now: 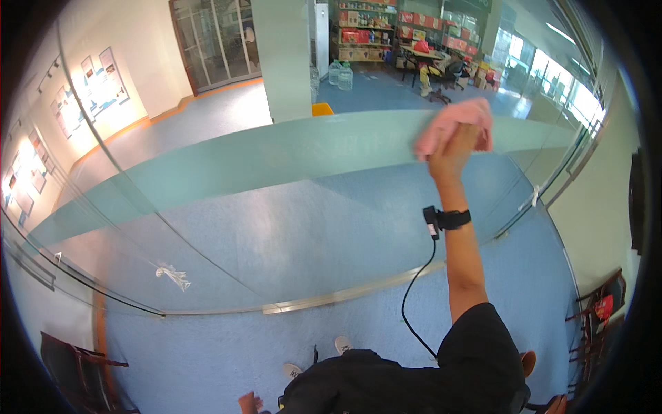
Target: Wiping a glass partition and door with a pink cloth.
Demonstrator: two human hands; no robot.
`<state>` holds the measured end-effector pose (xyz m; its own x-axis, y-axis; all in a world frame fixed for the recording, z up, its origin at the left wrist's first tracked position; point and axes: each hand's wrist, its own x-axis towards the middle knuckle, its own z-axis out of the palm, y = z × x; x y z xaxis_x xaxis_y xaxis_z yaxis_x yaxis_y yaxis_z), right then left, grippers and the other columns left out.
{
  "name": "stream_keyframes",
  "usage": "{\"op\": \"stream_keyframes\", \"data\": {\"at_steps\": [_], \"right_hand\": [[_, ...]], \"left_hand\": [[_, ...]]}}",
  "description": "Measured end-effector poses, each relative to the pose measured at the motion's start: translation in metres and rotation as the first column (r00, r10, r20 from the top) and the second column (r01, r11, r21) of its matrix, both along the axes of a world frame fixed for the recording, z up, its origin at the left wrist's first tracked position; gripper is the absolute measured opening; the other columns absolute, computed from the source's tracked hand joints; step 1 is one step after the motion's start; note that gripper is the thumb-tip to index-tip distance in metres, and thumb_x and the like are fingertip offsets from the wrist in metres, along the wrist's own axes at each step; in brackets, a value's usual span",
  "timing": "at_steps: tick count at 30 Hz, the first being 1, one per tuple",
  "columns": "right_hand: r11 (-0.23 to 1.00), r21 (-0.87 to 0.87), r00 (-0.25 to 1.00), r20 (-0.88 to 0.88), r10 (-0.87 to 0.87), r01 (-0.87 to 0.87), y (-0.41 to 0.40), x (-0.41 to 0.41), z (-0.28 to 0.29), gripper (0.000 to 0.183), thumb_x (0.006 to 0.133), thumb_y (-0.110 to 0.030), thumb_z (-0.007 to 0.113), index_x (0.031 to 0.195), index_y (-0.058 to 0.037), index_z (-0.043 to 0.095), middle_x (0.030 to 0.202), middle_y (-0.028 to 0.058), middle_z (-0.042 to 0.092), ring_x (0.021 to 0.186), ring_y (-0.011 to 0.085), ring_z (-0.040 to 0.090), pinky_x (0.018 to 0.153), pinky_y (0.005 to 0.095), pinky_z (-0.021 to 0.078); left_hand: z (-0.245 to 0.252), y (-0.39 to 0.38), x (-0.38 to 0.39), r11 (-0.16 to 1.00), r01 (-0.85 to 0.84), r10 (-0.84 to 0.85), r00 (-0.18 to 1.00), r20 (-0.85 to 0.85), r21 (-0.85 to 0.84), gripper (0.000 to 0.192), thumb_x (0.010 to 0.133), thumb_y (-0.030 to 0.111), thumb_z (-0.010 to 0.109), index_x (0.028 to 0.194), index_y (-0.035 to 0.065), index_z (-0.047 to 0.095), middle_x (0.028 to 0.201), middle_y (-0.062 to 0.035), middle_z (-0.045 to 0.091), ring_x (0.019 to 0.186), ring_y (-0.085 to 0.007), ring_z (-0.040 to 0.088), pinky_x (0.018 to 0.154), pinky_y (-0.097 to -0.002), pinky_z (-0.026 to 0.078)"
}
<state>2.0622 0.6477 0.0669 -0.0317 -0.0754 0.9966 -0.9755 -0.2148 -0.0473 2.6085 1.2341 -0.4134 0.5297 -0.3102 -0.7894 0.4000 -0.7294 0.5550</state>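
My right hand is stretched far forward and holds a folded pink cloth against a large glass panel. The cloth overlaps the frosted band that runs across the glass. A black strap with a small device is on my right wrist, and a black cable hangs from it. My left hand is low at the bottom edge, beside my body, away from the glass; its fingers are partly blurred and nothing is seen in it.
A metal strip runs along the foot of the glass. White ties hang at door handles, one at left. Dark chairs stand at lower left and right. Behind the glass are stocked shelves, water bottles and a pillar.
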Motion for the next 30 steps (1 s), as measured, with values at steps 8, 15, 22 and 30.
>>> {"op": "stream_keyframes", "data": {"at_steps": [8,15,22,30], "right_hand": [[0.972,-0.138,0.949,0.225,0.219,-0.191,0.014,0.039,0.061,0.04,0.098,-0.028,0.041,0.117,0.0071,0.049,0.115,0.0256,0.051,0.108,0.0397,0.048,0.097,0.048,0.0337],[0.928,-0.286,0.948,-0.277,0.16,-0.24,0.023,0.162,0.197,0.049,0.087,-0.031,0.055,0.117,0.0068,0.052,0.124,0.0271,0.049,0.116,0.0455,0.043,0.098,0.0553,0.0315],[0.954,-0.295,0.922,-0.381,-0.073,-0.047,0.041,0.12,0.282,0.041,0.086,-0.032,0.054,0.111,-0.0002,0.058,0.115,0.0188,0.059,0.11,0.0359,0.052,0.091,0.0503,0.0407],[0.991,0.052,0.993,-0.011,-0.119,0.119,-0.038,-0.094,0.289,0.054,0.092,-0.028,0.049,0.136,0.0021,0.04,0.134,0.0346,0.038,0.125,0.0484,0.036,0.105,0.0476,0.0305]], "left_hand": [[-0.026,-0.002,-0.029,0.992,-0.122,0.122,0.988,-0.094,-0.003,0.03,0.088,0.031,0.062,0.078,0.0034,0.058,0.065,-0.0084,0.06,0.054,-0.0214,0.057,0.048,-0.0355,0.047],[-0.022,-0.109,0.009,0.992,-0.003,-0.002,0.999,-0.041,-0.124,0.028,0.089,0.03,0.062,0.083,0.0026,0.06,0.07,-0.0104,0.063,0.058,-0.0232,0.061,0.049,-0.037,0.049],[0.002,-0.216,0.005,0.9,0.313,-0.289,0.95,0.12,-0.304,0.035,0.09,0.025,0.061,0.108,-0.0047,0.06,0.082,-0.0115,0.066,0.063,-0.0202,0.063,0.052,-0.03,0.053],[-0.02,-0.18,-0.007,0.948,0.231,-0.24,0.971,-0.01,-0.22,0.025,0.09,0.024,0.06,0.095,-0.0009,0.06,0.074,-0.0087,0.062,0.056,-0.0177,0.057,0.045,-0.0301,0.046]]}}
